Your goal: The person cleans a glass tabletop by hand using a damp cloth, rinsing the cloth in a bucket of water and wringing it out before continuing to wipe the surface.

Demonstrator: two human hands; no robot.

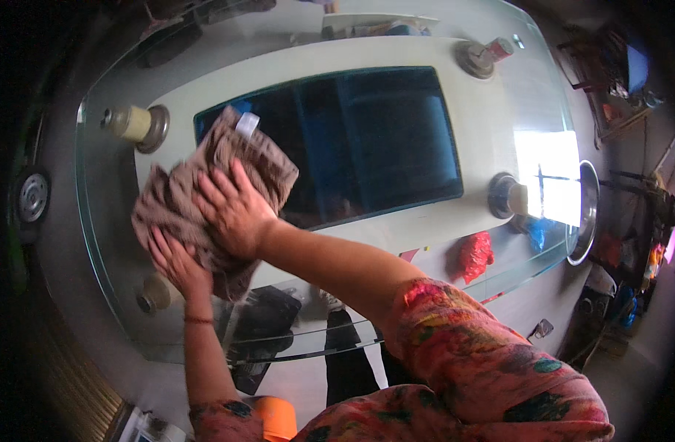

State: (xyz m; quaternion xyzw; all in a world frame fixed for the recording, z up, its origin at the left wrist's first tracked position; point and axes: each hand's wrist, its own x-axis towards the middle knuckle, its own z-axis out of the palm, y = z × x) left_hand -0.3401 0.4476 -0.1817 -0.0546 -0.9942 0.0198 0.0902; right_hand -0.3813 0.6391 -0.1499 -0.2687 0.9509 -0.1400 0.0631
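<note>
A brown cloth with a white tag lies bunched on the left part of a glass-topped table, partly over its dark central panel. My left hand presses flat on the cloth's lower left part, fingers a little spread. Up and to the right of it, my right hand rests palm down on the cloth's middle, fingers spread. Neither hand closes around the cloth. The palms and the cloth's underside are hidden.
A red plastic bag is near the table's front right edge. Round metal-capped supports show at the table's corners. A metal basin stands beyond the right edge. An orange container is below the front edge, near my left sleeve.
</note>
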